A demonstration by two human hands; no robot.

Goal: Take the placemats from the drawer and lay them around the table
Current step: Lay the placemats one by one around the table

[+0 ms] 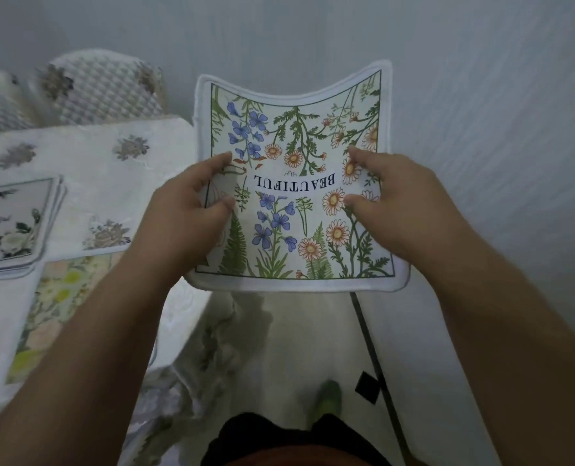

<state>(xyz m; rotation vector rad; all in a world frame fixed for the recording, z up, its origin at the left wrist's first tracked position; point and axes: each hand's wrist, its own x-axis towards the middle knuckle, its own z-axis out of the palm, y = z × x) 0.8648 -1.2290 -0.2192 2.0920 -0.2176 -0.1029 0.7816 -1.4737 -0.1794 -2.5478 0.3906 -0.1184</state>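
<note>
**Floral placemat held up beside the table**

While both hands held it in the air, a floral placemat (299, 183) hung in front of the person, off the right edge of the table (87, 183). Its printed word "BEAUTIFUL" read upside down from the head camera, and its far edge sagged in the middle. The left hand (192, 210) pinched the left border, thumb and forefinger on the printed face. The right hand (390, 203) pinched the right border the same way. On the table, covered by a white cloth with grey flower motifs, lay a small stack of placemats (13, 227) near the left edge of view. A quilted chair back (104, 92) stood behind the table.
</note>
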